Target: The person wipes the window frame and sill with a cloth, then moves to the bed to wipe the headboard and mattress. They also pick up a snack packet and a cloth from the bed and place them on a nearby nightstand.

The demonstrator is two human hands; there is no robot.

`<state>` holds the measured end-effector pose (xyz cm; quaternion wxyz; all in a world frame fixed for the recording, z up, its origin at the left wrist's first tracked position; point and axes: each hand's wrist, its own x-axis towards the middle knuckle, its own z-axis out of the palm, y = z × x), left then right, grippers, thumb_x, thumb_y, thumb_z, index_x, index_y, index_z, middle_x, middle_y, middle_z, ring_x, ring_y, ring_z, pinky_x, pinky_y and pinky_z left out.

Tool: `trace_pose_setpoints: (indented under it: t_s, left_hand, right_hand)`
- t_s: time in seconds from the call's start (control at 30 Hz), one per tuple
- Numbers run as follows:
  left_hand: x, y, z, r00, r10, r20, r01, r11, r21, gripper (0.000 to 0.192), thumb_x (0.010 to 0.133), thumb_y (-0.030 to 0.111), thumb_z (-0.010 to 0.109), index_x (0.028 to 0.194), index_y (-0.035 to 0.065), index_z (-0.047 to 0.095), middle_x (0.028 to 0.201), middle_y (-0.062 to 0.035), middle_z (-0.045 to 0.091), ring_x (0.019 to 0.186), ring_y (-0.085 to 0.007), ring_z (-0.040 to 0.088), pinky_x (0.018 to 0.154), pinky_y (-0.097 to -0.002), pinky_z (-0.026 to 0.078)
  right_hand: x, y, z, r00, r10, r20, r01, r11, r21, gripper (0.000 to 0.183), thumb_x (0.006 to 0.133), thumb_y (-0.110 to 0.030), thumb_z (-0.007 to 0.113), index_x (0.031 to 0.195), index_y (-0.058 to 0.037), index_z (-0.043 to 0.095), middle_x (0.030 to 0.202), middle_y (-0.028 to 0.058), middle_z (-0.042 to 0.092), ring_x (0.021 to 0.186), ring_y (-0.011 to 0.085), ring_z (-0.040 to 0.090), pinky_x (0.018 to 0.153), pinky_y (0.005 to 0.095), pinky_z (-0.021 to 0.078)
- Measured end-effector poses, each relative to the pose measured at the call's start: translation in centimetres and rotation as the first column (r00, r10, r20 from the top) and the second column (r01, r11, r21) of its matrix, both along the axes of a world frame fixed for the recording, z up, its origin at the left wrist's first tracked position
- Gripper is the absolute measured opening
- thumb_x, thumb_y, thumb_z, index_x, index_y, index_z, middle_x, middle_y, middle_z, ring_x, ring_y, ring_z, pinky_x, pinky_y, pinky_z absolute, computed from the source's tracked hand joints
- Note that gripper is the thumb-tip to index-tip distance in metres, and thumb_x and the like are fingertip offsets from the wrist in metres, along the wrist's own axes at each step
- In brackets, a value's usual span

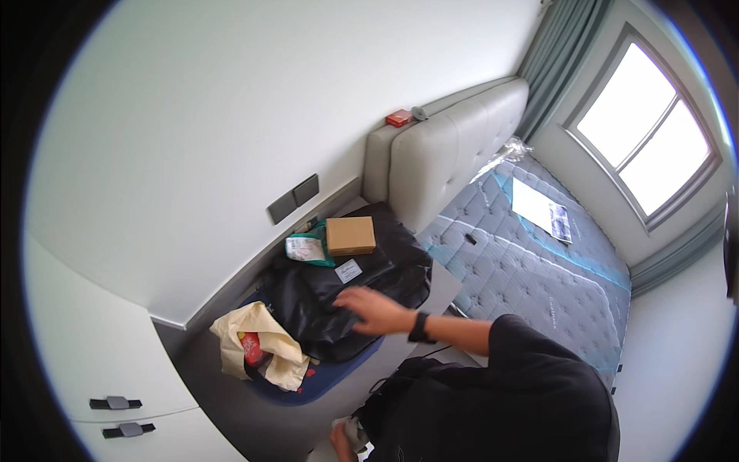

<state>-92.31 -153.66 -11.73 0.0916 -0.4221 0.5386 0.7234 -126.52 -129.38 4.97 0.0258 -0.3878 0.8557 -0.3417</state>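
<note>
My right hand (378, 312) hovers with fingers apart over a glossy black bag or cover (398, 260) that bears a white label (348, 270); whether it touches is unclear. A black band (420, 327) circles the wrist. At the bottom edge, partly cut off, my left hand (342, 443) grips a crumpled grey cloth (353, 433). On the black bag lie a brown cardboard box (350, 235) and a teal plastic package (322, 234) with a printed white label. Beside it, a cream cloth bag (283, 341) gapes around a red packet (251, 348).
A navy mat (335, 378) with red spots lies beneath the bags. White drawers (133, 369) stand at left. Behind is a grey upholstered headboard (456, 150) with a small red box (399, 118) on top. The mattress (519, 277) holds papers (534, 205) and a small black object (470, 238).
</note>
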Motion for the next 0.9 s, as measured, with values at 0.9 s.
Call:
trace_pose_setpoints:
  t_s: [0.9]
  left_hand:
    - [-9.0, 10.5, -2.7, 0.891, 0.213, 0.401, 0.217, 0.575, -0.789, 0.058, 0.091, 0.045, 0.06, 0.096, -0.0114, 0.069, 0.099, -0.0346, 0.069, 0.098, -0.0524, 0.066, 0.084, -0.0563, 0.05]
  right_hand:
    - [-43.2, 27.2, 10.1, 0.766, -0.463, -0.447, 0.57, 0.81, 0.138, 0.066, 0.061, -0.035, 0.085, 0.122, -0.0212, 0.065, 0.126, 0.0066, 0.064, 0.131, 0.0374, 0.044, 0.106, 0.0487, 0.0454]
